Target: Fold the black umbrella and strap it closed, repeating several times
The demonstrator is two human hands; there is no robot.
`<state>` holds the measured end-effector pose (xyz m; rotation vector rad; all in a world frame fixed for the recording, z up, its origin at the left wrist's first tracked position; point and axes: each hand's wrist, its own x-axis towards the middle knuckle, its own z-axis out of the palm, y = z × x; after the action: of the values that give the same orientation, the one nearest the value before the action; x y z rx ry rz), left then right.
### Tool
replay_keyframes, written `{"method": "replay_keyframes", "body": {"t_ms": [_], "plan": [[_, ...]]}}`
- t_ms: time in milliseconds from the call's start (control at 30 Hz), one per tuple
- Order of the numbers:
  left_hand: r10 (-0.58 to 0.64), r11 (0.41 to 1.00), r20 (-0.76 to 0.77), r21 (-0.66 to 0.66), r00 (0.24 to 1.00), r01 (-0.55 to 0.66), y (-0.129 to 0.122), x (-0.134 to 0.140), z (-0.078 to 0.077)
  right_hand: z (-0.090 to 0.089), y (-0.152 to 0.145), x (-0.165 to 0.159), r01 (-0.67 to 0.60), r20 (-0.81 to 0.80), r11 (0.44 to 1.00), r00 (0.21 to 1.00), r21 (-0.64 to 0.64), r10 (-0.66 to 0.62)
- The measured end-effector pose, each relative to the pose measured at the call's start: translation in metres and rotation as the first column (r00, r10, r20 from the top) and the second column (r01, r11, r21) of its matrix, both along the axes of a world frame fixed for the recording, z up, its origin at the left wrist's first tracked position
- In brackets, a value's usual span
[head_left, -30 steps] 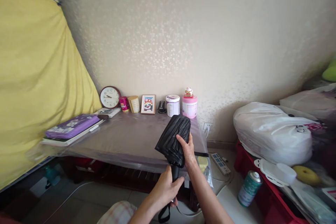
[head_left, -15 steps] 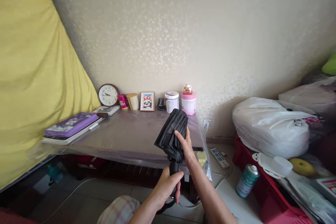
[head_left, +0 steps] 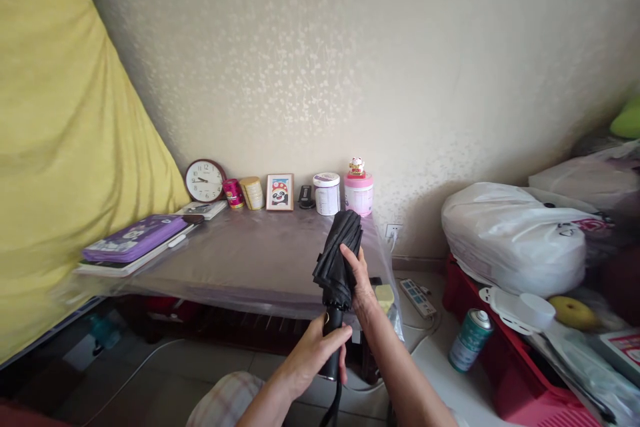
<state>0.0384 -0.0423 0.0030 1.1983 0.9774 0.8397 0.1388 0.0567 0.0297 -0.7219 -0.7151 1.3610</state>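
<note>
A folded black umbrella (head_left: 336,267) is held nearly upright in front of the low table, its canopy gathered at the top and its handle pointing down. My left hand (head_left: 320,350) wraps round the black handle, and a wrist strap dangles below it. Higher up, my right hand (head_left: 359,273) closes on the right side of the folded canopy, thumb across the cloth. Some of the right fingers are hidden behind the fabric.
Along the wall, the plastic-covered table (head_left: 240,253) bears a clock (head_left: 205,180), a picture frame (head_left: 280,192), and tubs (head_left: 327,195). A purple case (head_left: 133,238) lies left. On the floor at right are a spray can (head_left: 470,340), a power strip (head_left: 418,298) and a red bin (head_left: 530,373).
The umbrella has turned about its shaft and its canopy is gathered more narrowly. It stands slightly further right, with both hands still on it. The strap hangs straighter.
</note>
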Motion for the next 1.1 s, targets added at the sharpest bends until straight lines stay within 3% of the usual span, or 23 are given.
{"method": "replay_keyframes", "body": {"t_ms": [100, 333, 500, 700, 767, 967, 1100], "plan": [[-0.021, 0.998, 0.096, -0.052, 0.995, 0.026, -0.004, 0.004, -0.001, 0.0, -0.002, 0.0, -0.073, -0.049, 0.997, 0.996, 0.009, 0.073], [0.121, 0.992, -0.213, 0.01, 0.97, -0.122, 0.003, 0.01, -0.011, -0.01, 0.003, -0.001, -0.066, -0.024, 0.998, 0.998, 0.02, 0.066], [0.265, 0.963, -0.495, 0.095, 0.828, -0.251, 0.01, 0.01, -0.025, -0.014, 0.006, -0.001, 0.01, 0.022, 0.999, 1.0, 0.044, -0.011], [0.35, 0.937, -0.658, 0.242, 0.667, -0.253, 0.012, 0.001, -0.03, -0.015, 0.009, -0.003, 0.031, -0.019, 0.999, 0.999, 0.025, -0.031], [0.317, 0.948, -0.658, 0.228, 0.683, -0.221, 0.01, -0.001, -0.025, -0.013, 0.009, -0.003, 0.033, -0.032, 0.999, 0.999, -0.004, -0.033], [0.052, 0.995, -0.47, 0.099, 0.881, -0.006, -0.001, -0.005, -0.006, -0.004, 0.004, 0.001, -0.05, -0.096, 0.998, 0.994, -0.049, 0.045], [0.029, 0.999, -0.421, 0.05, 0.907, -0.009, -0.002, -0.001, -0.009, -0.004, 0.003, 0.001, -0.081, -0.074, 0.997, 0.994, -0.013, 0.08]]}}
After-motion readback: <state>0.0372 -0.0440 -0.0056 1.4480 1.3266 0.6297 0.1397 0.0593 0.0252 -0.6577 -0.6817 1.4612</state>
